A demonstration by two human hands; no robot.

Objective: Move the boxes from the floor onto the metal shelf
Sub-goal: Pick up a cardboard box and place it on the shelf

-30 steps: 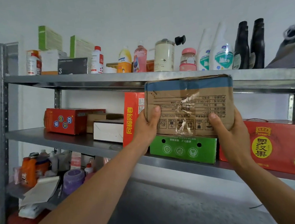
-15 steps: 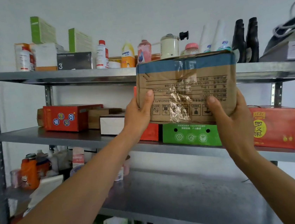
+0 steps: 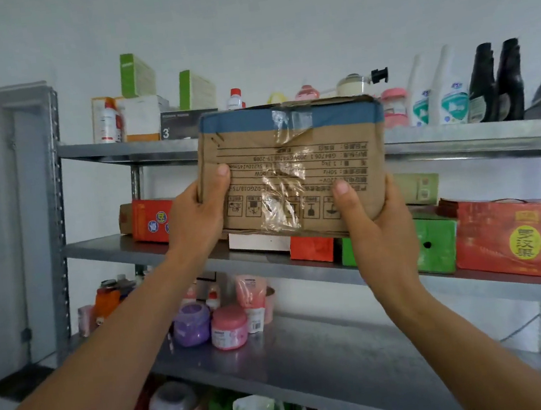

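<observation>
The cardboard box sits raised before the metal shelf, gripped between the left hand and right hand, thumbs pressed on its front, fingers curled behind.

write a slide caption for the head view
Left hand and right hand hold a taped cardboard box before the metal shelf.

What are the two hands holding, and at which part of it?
Both hold the brown cardboard box. The left hand grips its lower left edge, and the right hand grips its lower right corner, with both thumbs on the front face.
</observation>
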